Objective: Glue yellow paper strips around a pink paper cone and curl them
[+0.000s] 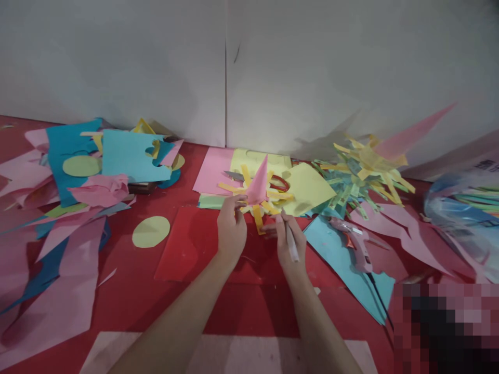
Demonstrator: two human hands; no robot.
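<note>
A paper craft (258, 187) with a pink cone on top and yellow strips radiating from its base is in the middle, over the red sheet. My left hand (232, 226) pinches its left side near the cone's base. In my right hand (290, 239) is a white pen (291, 244), held between the fingers with its upper end slanting toward me. The pen's tip is close to the yellow strips at the craft's lower right; whether it touches them I cannot tell. Scissors (279, 183) with red handles lie behind the craft, partly hidden by it.
A pink glue gun (356, 244) with a black cord lies at right on a blue sheet (331, 254). Finished-looking cone crafts (370, 161) are stacked behind it. Coloured paper scraps (74, 270) cover the left. A pale yellow disc (151, 232) lies nearby. A white wall (156, 62) closes the back.
</note>
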